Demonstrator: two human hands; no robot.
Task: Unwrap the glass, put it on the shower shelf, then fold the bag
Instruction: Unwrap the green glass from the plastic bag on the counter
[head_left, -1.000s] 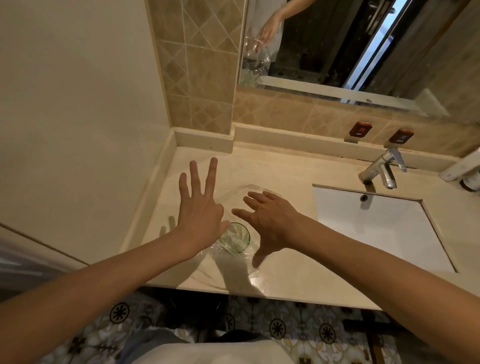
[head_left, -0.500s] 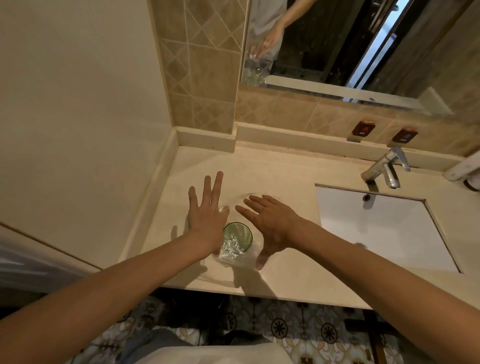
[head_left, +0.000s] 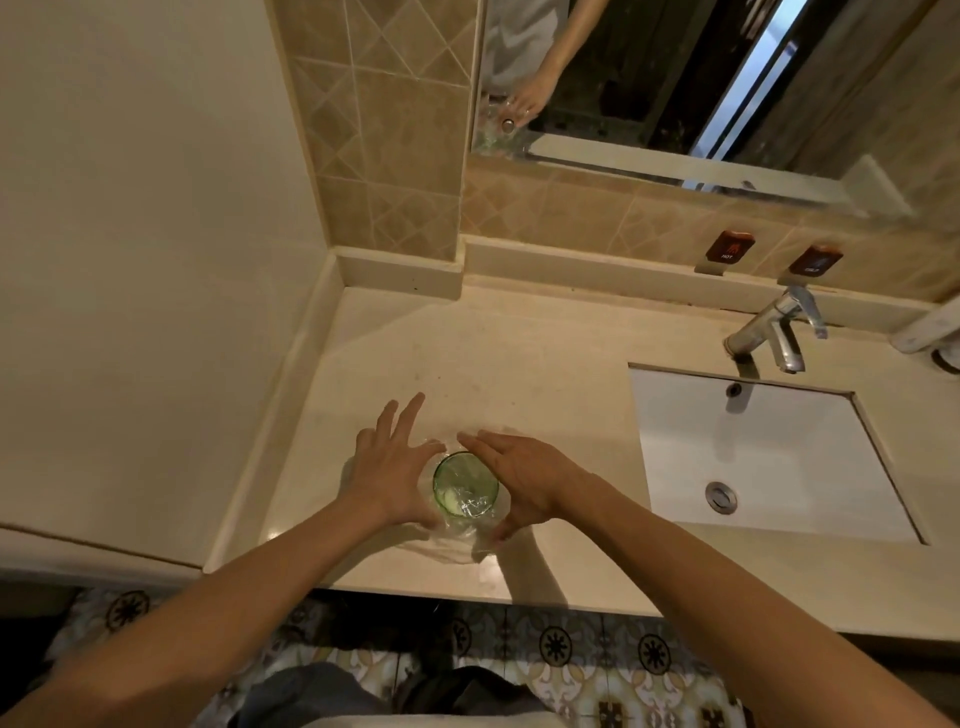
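Note:
A green-tinted glass stands upright on the beige counter, near its front edge, still inside a crinkled clear plastic bag. My left hand lies flat just left of the glass, fingers spread, thumb at the rim. On the glass's right side is my right hand, whose fingers reach round the far side of the rim while the thumb rests on the plastic at the near side. Neither hand has closed on the glass.
A white rectangular sink with a chrome faucet lies to the right. A plain wall bounds the counter on the left, tiles and a mirror behind. Patterned floor tiles show below the counter's front edge.
Both hands have come down and drawn inward from spread above the counter to close against the two sides of the wrapped glass.

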